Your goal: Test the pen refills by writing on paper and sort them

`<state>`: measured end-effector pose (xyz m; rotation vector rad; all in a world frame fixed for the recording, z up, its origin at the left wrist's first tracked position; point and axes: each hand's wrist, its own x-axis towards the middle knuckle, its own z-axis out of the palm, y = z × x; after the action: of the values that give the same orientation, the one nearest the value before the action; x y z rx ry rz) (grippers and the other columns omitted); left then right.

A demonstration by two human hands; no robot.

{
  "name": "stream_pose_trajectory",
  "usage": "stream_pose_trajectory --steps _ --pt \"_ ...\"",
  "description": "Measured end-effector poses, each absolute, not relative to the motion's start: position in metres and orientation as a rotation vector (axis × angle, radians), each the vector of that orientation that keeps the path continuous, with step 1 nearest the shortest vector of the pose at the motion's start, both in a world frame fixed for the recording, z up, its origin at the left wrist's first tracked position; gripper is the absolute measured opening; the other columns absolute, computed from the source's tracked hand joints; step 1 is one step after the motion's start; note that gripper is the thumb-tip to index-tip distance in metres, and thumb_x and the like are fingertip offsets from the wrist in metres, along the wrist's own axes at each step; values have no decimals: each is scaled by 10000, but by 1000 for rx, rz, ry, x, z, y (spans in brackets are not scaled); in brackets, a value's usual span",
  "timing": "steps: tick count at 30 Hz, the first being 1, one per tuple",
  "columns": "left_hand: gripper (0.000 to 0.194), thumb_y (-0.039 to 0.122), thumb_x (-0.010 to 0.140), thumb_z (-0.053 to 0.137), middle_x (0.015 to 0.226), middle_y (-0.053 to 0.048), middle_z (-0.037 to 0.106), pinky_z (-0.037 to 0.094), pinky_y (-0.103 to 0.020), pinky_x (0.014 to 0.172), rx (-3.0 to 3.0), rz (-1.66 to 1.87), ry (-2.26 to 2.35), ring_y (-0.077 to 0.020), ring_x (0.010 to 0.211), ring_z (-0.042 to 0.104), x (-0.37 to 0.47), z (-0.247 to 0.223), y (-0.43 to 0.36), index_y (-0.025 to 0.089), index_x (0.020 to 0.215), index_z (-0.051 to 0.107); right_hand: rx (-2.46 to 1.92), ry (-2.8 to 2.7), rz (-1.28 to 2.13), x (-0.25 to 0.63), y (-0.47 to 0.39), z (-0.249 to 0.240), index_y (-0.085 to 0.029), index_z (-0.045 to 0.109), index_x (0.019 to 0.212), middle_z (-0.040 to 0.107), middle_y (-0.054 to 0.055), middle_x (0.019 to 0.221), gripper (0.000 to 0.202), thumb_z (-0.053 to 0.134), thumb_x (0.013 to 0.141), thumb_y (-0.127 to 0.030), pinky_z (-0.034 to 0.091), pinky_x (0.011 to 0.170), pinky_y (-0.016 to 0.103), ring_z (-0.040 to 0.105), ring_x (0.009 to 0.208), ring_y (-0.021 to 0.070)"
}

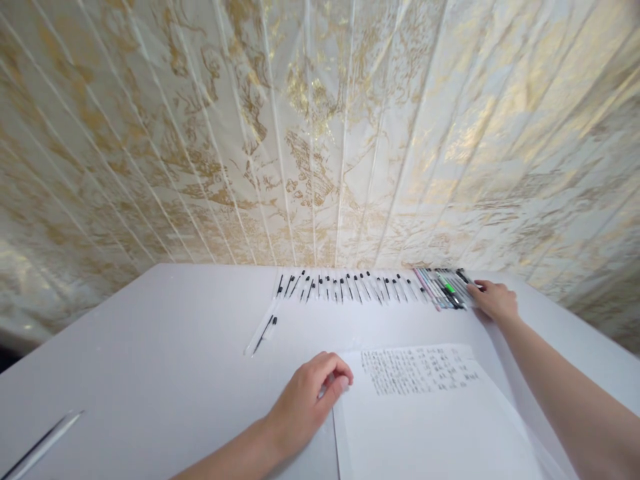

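My right hand (493, 300) reaches to the far right end of a row of pens. Its thumb and fingertips close on a pen at the edge of a tight bundle of pens (443, 290), one with a bright green part. My left hand (315, 400) rests with curled fingers at the left edge of a sheet of paper (425, 427) with dark handwriting along its upper part. Something small and pale may sit inside those fingers, but I cannot make it out.
Clear pens with black caps (345, 288) lie side by side along the back of the white table (150, 353). A pen and a separate cap (265, 333) lie left of the paper. Another pen (45, 440) is at the lower left. A gold-patterned white curtain (310, 133) hangs behind.
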<state>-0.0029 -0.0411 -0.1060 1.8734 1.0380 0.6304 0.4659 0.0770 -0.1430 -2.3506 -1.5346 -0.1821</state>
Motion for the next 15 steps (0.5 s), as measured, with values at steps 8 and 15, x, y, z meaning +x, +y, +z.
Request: stream_pose_trajectory --steps 8,15 --pt "164 214 892 441 853 4 603 393 -229 676 1921 649 1025 -132 734 524 -6 -106 -42 213 861 602 -2538 -1297 -15 453 80 -137 -153 601 1251 564 238 1203 487 416 894 -427 379 751 383 552 1020 350" --pt "150 207 874 406 894 -7 615 417 -246 712 2107 769 1364 -150 764 560 -39 -88 -1 220 889 555 -2436 -1279 5 442 72 -122 -98 641 1194 533 319 1232 474 450 879 -397 391 762 502 517 1081 445"
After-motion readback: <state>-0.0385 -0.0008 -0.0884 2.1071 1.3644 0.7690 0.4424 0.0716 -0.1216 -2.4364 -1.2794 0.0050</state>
